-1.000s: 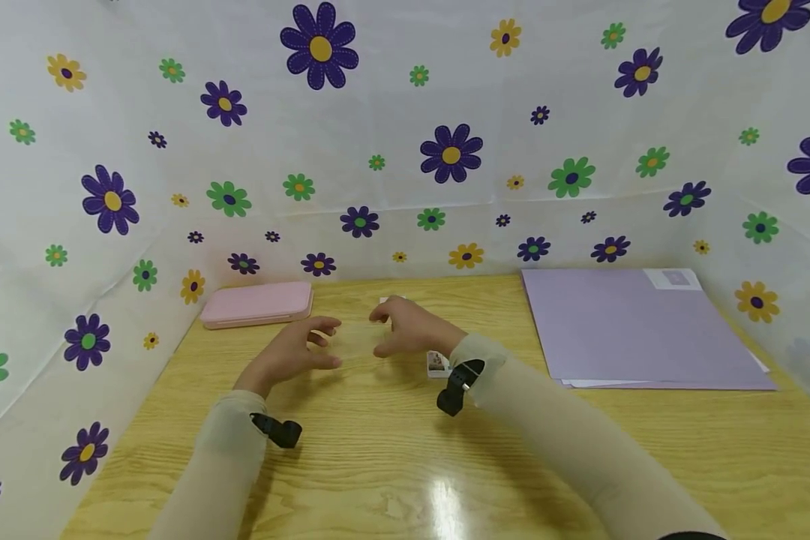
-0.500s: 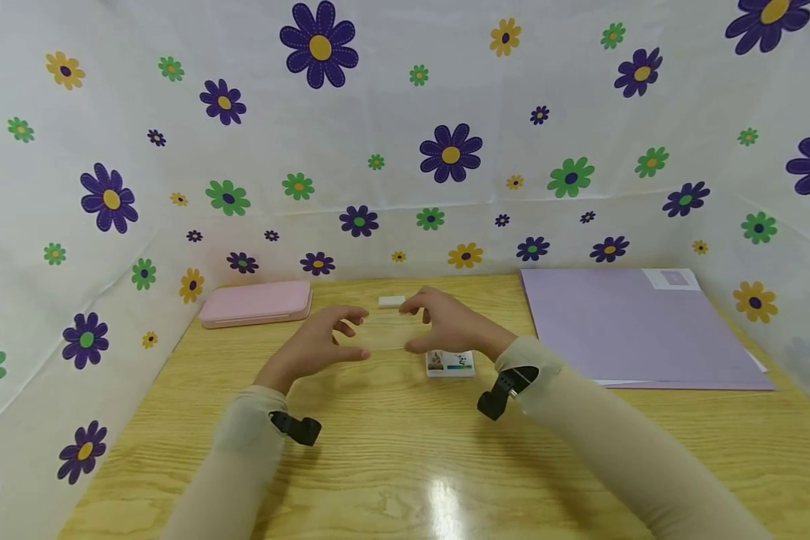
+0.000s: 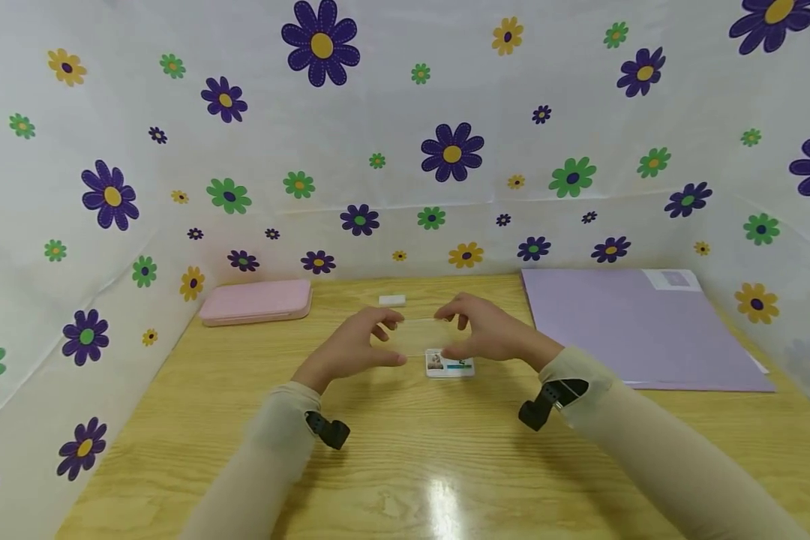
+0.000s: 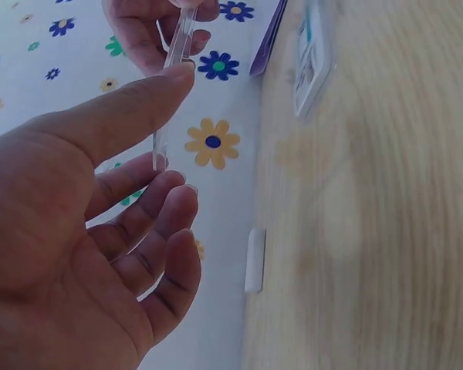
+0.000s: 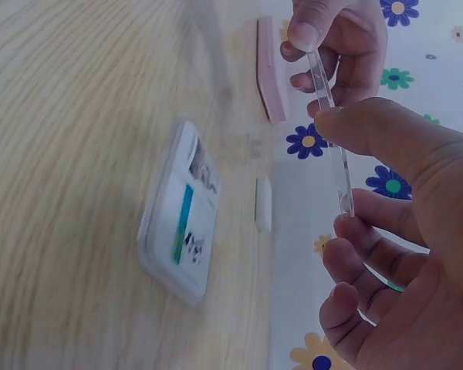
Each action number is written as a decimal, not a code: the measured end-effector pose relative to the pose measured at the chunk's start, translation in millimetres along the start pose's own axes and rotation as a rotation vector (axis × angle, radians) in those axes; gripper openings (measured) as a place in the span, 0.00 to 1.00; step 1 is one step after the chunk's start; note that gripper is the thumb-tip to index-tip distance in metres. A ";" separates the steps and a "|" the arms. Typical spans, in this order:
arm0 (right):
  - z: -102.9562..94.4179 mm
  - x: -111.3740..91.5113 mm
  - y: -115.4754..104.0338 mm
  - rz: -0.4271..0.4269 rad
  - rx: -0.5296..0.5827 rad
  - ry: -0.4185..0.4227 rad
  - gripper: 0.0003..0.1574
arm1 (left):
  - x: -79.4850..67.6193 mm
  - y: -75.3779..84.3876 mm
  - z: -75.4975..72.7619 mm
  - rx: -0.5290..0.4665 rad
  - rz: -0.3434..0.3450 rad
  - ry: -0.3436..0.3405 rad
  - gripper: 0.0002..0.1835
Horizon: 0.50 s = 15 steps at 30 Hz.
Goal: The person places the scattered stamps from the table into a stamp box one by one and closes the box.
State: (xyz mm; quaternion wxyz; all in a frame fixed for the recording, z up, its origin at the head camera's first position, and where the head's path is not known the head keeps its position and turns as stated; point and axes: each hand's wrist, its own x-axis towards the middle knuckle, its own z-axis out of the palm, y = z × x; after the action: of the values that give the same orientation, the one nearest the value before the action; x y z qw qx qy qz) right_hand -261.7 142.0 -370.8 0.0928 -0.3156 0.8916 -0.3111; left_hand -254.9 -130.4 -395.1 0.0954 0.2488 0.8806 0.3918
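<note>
A thin, clear rectangular plastic piece [image 3: 420, 337], like a lid, is held up between both hands. My left hand [image 3: 358, 341] pinches its left edge between thumb and fingers. My right hand [image 3: 489, 330] does the same at the right edge. Seen nearly edge-on in the right wrist view, the clear plastic [image 5: 341, 173] stands off the wooden table. Beneath and slightly nearer lies a flat white case [image 3: 449, 367] with a small picture and a teal stripe on its face; the right thumb overlaps its top edge in the head view.
Behind the hands lies a small white block [image 3: 392, 301], like an eraser. A pink pencil case [image 3: 256, 302] sits at the back left. Large lilac folders [image 3: 641, 330] with papers under them cover the back right. A flower-printed curtain [image 3: 405, 112] encloses the table's [image 3: 378, 465] far side and flanks.
Both hands have moved to the right together, carrying the clear plastic piece. The white case and the white block, partly covered by the right hand before, now show.
</note>
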 end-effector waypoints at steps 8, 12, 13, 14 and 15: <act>-2.3 -19.5 18.8 0.008 0.018 0.015 0.37 | 15.0 11.5 19.6 0.044 -0.009 -0.035 0.35; -1.0 -24.2 27.2 0.016 0.027 0.027 0.38 | 19.7 13.5 26.9 0.051 -0.002 -0.060 0.36; -0.3 -25.1 29.1 0.018 0.032 0.028 0.38 | 20.7 13.6 28.5 0.054 -0.004 -0.065 0.36; 0.4 -25.9 30.5 0.022 0.035 0.028 0.38 | 21.7 14.0 29.9 0.059 -0.008 -0.069 0.36; 1.1 -26.6 31.9 0.027 0.040 0.031 0.38 | 22.6 14.3 31.1 0.062 -0.011 -0.072 0.36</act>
State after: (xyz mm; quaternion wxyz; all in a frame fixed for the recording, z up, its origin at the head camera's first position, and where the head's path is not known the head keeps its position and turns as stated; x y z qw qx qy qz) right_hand -256.6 177.4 -392.0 0.0897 -0.2968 0.8908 -0.3321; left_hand -257.8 -90.7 -404.9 0.1217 0.2608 0.8896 0.3547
